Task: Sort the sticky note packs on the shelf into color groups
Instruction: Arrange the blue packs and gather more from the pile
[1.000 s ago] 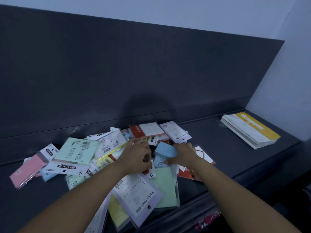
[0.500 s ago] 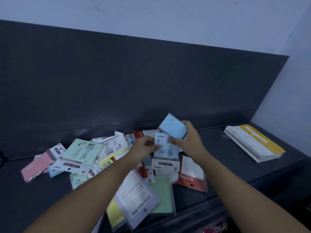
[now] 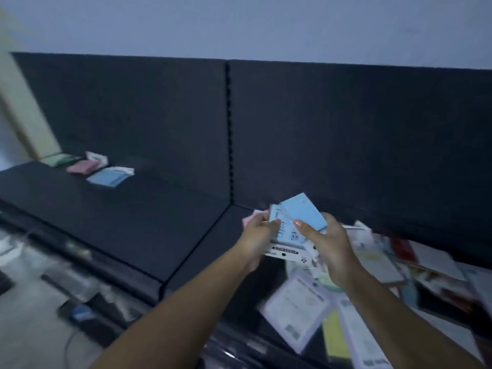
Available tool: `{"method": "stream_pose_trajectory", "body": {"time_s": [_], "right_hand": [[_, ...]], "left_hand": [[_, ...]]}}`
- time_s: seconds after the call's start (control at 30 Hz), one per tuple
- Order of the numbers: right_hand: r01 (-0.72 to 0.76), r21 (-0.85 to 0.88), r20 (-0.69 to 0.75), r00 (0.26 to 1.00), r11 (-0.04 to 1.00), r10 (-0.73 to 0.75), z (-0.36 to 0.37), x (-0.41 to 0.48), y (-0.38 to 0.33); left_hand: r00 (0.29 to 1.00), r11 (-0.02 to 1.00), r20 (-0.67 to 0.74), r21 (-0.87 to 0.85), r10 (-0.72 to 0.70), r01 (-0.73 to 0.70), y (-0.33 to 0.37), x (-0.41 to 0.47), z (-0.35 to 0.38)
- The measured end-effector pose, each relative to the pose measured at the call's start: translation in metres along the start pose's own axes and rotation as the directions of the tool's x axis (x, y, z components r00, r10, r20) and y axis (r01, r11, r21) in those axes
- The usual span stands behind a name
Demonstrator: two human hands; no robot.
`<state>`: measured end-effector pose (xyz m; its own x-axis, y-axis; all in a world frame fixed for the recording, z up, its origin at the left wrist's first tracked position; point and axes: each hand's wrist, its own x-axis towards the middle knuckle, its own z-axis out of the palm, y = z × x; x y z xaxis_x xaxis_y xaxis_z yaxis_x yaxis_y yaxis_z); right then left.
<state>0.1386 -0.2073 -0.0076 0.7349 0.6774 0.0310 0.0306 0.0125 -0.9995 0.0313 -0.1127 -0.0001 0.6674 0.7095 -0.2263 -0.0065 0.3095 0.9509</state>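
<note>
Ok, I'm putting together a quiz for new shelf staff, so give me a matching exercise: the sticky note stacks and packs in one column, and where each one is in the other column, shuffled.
Things:
1. green stack
2. pink stack
3. blue stack
4. held blue packs

Places:
A. between the other two stacks
B. gripped by the left hand and right hand
C. far left end of the shelf
D. the sorted stack nearest the hands

Pairs: 1-C, 2-A, 3-D, 4-B
</note>
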Motion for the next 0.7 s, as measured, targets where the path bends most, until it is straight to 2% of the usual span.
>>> {"method": "stream_pose_trajectory", "body": {"time_s": [0.2, 0.4, 0.5, 0.7], "right_hand": [[-0.032, -0.063, 0.255, 0.966, 0.998, 0.047, 0.122, -0.007, -0.003], [-0.044, -0.163, 0.481, 0.868, 0.986, 0.119, 0.229, -0.024, -0.006], [-0.039, -0.193, 0.528, 0.838, 0.98, 0.137, 0.281, -0.029, -0.007], [-0.049, -0.187, 0.512, 0.848, 0.981, 0.14, 0.373, -0.035, 0.003]], "left_hand": [[0.982, 1.0, -0.189, -0.001, 0.008, -0.008, 0.015, -0.037, -0.133], [0.948, 0.996, -0.319, -0.088, -0.001, -0.028, 0.028, -0.058, -0.249], [0.932, 0.993, -0.362, -0.118, -0.023, -0.021, 0.032, -0.066, -0.307], [0.929, 0.995, -0.366, -0.104, -0.049, 0.011, 0.04, -0.081, -0.401]]}}
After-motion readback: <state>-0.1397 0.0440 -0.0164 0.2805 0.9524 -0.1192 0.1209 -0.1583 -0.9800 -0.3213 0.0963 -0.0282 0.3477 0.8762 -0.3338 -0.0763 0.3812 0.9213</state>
